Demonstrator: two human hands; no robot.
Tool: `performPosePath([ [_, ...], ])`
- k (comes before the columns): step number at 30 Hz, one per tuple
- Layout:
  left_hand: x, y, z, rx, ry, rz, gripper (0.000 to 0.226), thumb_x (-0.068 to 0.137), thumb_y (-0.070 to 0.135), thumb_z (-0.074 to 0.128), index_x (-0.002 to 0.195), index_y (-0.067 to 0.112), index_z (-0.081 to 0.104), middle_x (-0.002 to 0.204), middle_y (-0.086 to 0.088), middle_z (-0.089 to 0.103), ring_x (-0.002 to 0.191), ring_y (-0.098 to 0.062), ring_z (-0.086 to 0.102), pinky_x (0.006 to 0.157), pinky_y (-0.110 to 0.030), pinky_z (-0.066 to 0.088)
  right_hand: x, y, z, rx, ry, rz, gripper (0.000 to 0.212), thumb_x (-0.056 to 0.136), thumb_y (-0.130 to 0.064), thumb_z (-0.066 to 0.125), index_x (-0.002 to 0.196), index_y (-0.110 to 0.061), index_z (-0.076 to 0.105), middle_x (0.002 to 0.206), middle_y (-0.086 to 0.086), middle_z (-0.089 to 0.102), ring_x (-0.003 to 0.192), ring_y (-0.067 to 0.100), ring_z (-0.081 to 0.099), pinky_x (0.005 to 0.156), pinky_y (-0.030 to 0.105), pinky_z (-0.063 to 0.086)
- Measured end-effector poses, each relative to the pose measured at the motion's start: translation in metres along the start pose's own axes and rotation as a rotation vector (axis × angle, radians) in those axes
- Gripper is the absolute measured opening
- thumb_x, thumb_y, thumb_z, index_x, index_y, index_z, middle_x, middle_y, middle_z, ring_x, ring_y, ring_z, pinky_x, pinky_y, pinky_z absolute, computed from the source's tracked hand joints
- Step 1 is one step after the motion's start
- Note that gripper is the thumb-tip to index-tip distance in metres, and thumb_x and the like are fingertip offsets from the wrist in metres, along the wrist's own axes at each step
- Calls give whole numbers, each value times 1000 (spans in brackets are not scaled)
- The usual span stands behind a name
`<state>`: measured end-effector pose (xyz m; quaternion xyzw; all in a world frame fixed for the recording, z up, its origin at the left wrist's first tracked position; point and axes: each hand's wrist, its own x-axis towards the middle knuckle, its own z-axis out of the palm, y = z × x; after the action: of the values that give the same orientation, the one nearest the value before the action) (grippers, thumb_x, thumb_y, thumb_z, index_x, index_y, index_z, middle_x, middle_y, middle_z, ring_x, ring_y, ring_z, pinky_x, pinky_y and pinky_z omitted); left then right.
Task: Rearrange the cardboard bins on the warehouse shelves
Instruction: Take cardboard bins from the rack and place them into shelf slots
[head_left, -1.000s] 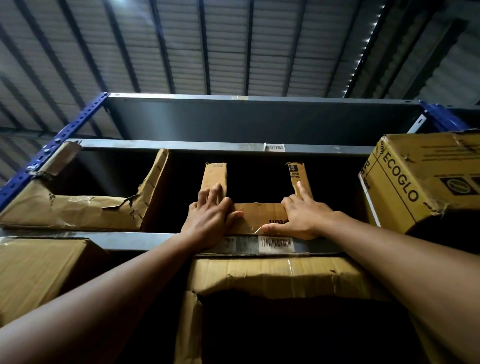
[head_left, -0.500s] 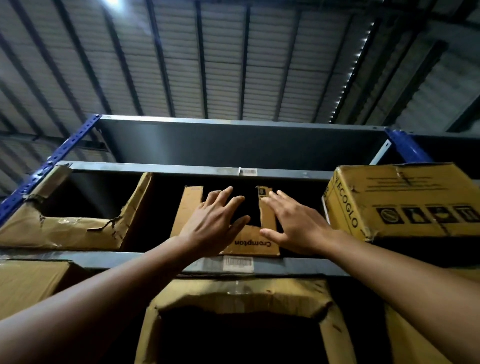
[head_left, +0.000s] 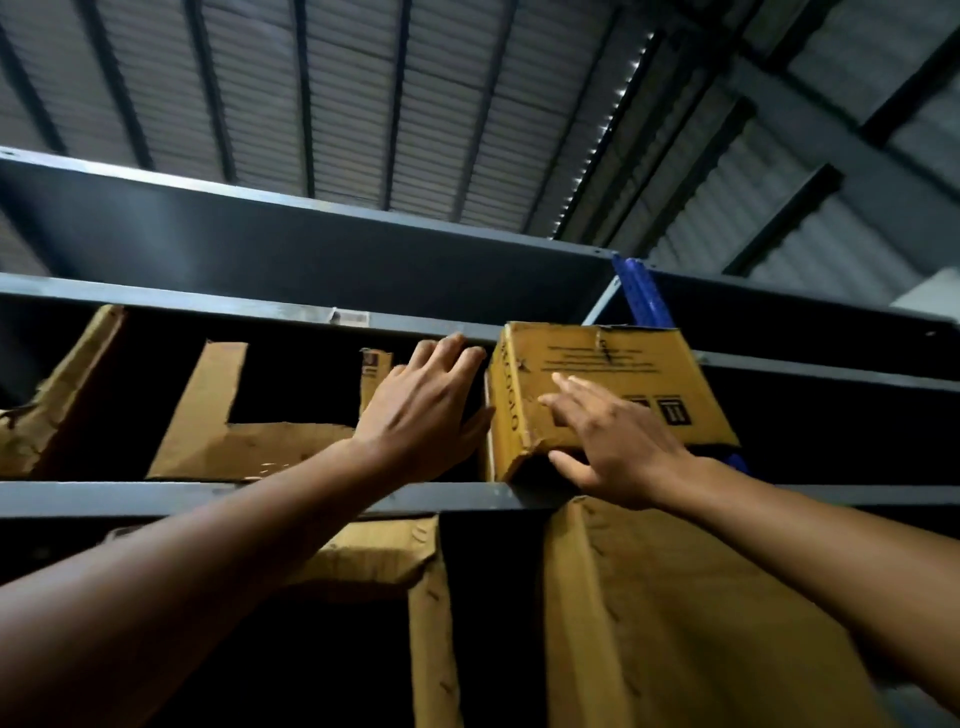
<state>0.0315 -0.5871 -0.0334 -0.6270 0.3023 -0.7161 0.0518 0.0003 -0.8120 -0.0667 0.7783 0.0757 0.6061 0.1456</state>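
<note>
A closed yellow-brown cardboard box (head_left: 613, 364) with printed symbols sits on the upper shelf and sticks out over its front edge. My left hand (head_left: 423, 408) reaches up beside the box's left side, fingers spread, close to or touching it. My right hand (head_left: 610, 441) lies open against the box's front face and lower corner, thumb under the dented edge. To the left stands an open cardboard bin (head_left: 249, 449) with a cut-out front, and a torn bin (head_left: 57, 410) is at the far left.
The grey shelf beam (head_left: 156, 499) runs across under the bins. Below it stand two more cardboard bins (head_left: 665, 613), (head_left: 415, 561). A blue upright (head_left: 641, 291) rises behind the box. Another grey shelf (head_left: 311, 244) and the corrugated roof are above.
Both hands left the cut-out bin in the middle and moved right to the closed box. The view swung right and upward.
</note>
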Motion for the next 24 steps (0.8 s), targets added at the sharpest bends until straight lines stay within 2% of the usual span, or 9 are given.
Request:
performPosePath([
  [7, 5, 54, 20, 21, -58, -16, 77, 89, 56, 52, 149, 17, 24, 158, -11, 22, 140, -28, 28, 100, -41, 43, -39, 66, -7, -85, -16, 142, 76, 89, -51, 54, 151, -23, 21, 161, 6, 15, 147, 20, 18, 113, 39, 33],
  [10, 16, 71, 39, 54, -74, -31, 84, 89, 61, 48, 152, 15, 18, 160, -13, 18, 144, -28, 22, 108, -41, 37, -48, 92, 2, -118, -17, 146, 82, 87, -54, 55, 153, -21, 17, 161, 7, 12, 147, 21, 17, 115, 38, 31],
  [12, 25, 82, 54, 68, -97, -53, 92, 89, 64, 46, 155, 13, 7, 162, -13, 8, 148, -29, 12, 116, -43, 29, -50, 110, 13, -121, 1, 142, 87, 87, -56, 55, 153, -20, 14, 162, 8, 10, 148, 22, 15, 115, 39, 28],
  [15, 40, 102, 81, 150, -106, -38, 99, 89, 65, 44, 154, 11, -8, 162, -15, -6, 150, -30, -5, 120, -48, 17, -47, 137, 37, -133, 28, 102, 92, 86, -60, 54, 154, -19, 9, 162, 9, 6, 149, 24, 12, 117, 41, 23],
  [21, 73, 123, 136, 265, -150, -95, 109, 86, 69, 46, 151, 11, -18, 160, -15, -20, 147, -30, -19, 121, -48, 8, -19, 179, 87, -161, 71, 22, 96, 85, -61, 53, 154, -16, 4, 162, 12, 1, 149, 26, 6, 119, 47, 20],
  [24, 82, 126, 163, 340, -242, -97, 109, 87, 60, 55, 150, 15, -22, 157, -15, -28, 145, -33, -24, 120, -54, 5, -8, 187, 111, -171, 58, 4, 98, 86, -56, 54, 154, -15, -4, 161, 15, -7, 149, 29, -2, 119, 54, 15],
])
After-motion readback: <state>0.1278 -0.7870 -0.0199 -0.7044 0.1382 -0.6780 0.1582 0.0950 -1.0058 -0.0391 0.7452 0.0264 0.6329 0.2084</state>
